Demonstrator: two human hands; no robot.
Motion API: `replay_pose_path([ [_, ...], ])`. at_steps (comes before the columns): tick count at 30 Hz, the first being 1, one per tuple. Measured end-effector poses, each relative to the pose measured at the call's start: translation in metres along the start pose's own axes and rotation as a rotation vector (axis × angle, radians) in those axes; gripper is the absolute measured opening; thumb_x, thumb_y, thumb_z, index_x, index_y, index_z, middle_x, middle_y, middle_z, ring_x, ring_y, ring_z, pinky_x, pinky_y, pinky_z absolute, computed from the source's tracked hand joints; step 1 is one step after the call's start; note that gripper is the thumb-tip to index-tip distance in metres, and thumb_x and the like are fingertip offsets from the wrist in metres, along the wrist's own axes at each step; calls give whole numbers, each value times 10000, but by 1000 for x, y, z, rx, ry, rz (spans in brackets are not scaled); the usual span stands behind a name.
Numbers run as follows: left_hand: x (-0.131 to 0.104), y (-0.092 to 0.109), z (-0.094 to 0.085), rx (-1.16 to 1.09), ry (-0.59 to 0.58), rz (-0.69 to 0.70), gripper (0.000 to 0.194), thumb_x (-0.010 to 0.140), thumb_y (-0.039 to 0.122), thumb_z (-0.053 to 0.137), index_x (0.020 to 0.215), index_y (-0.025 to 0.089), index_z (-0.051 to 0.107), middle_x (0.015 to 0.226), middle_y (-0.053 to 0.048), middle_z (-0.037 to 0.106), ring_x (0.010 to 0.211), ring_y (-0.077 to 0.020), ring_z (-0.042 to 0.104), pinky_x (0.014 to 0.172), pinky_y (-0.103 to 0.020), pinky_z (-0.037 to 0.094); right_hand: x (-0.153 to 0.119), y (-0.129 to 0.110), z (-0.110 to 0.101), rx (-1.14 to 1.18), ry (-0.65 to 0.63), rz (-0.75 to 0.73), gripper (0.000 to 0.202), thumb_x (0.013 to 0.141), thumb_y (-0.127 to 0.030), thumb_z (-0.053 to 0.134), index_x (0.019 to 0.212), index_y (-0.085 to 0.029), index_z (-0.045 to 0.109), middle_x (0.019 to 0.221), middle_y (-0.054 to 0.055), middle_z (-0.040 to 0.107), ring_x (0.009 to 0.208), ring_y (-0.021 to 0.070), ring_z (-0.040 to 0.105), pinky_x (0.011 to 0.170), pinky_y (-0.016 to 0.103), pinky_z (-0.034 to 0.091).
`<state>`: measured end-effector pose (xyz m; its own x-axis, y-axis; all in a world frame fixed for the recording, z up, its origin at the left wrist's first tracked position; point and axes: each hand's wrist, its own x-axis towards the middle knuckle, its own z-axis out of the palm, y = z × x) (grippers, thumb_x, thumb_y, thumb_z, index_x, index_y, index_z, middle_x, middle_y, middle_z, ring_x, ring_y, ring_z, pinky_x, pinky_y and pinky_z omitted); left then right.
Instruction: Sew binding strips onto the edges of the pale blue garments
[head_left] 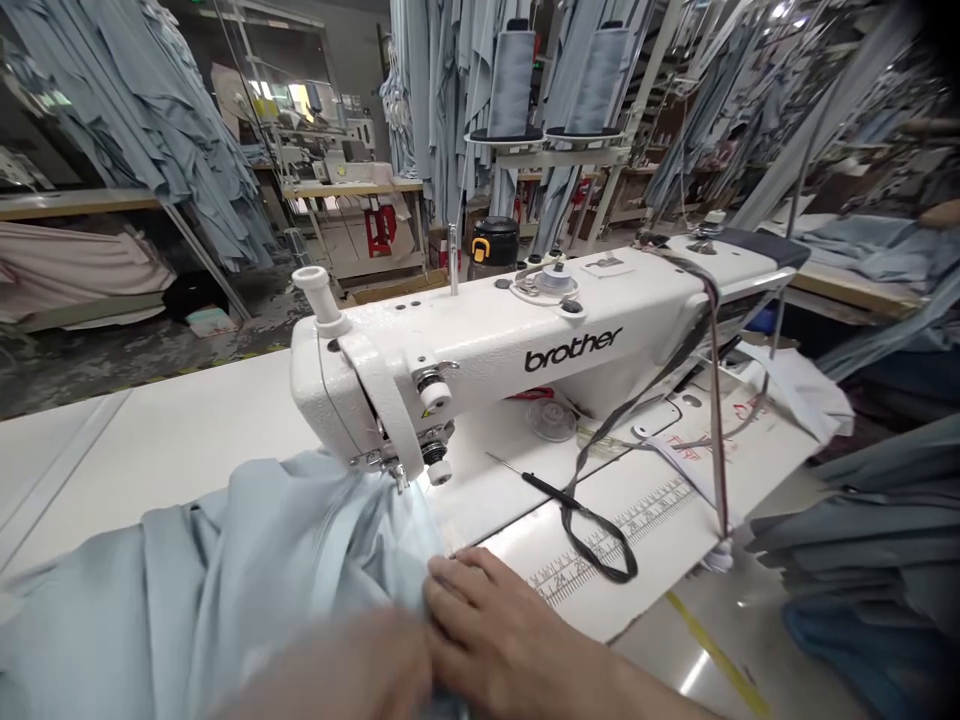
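Light blue cloth [225, 560] lies bunched over the left of the white sewing machine [480, 350] bed, its edge reaching under the presser foot. My right hand [502, 620] rests on the cloth's right edge in front of the needle, fingers curled together on the fabric. At the bottom centre my left hand [345, 665] is smeared by motion over the cloth, and its fingers cannot be made out. A black-handled pointed tool [551, 489] on a dark strap lies on the bed, right of the needle.
Two thread cones [512, 85] stand behind the machine. Paper with red writing [694, 450] lies on the table at right. Blue-grey garments [877, 510] hang at the right edge. A dark ribbon [675, 350] drapes over the machine arm.
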<state>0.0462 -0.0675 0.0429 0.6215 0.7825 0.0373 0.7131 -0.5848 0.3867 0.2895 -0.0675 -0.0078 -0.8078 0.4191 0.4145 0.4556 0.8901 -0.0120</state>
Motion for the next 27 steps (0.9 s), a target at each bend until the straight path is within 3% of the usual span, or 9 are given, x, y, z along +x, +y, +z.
replay_pose_path([
  [3,20,0,17,171,146,73,372,1060,304,385,1367,187,560,1387,-86,648,1218,-202,664,984,-340,597,-8,-10,7,-139,151,32,183,1009,-132,468,963,-129,645,1161,158,671,1206,306,562,932,406,462],
  [6,25,-8,27,436,262,187,416,1042,360,427,1388,170,560,1393,-67,648,1187,-210,690,940,-317,621,-14,-8,1,-144,171,48,222,1016,-124,443,951,-129,655,1177,141,687,1240,284,564,945,383,476],
  [13,15,-16,27,707,249,295,435,1044,392,386,1291,160,659,1347,-27,675,1129,-200,718,853,-300,625,-20,-4,-11,-126,118,65,321,1052,-107,373,899,-149,653,1137,98,721,1207,248,596,970,364,481],
  [20,23,-22,25,690,269,273,430,1051,354,377,1337,141,619,1370,-31,667,1178,-180,684,902,-273,575,-13,2,-4,-102,125,67,304,1042,-99,375,923,-132,653,1143,122,713,1217,260,589,967,369,465],
  [23,26,-31,23,622,261,233,426,1039,336,412,1393,163,573,1411,-36,639,1224,-185,657,933,-273,564,-8,9,-5,-99,77,52,277,1046,-128,391,948,-129,649,1179,138,697,1237,266,571,979,376,463],
  [27,31,-47,19,537,220,182,438,1025,381,449,1417,212,552,1363,-53,672,1130,-209,702,874,-306,598,2,17,-6,-109,29,48,277,1051,-140,377,989,-122,647,1219,150,670,1244,279,549,992,390,454],
])
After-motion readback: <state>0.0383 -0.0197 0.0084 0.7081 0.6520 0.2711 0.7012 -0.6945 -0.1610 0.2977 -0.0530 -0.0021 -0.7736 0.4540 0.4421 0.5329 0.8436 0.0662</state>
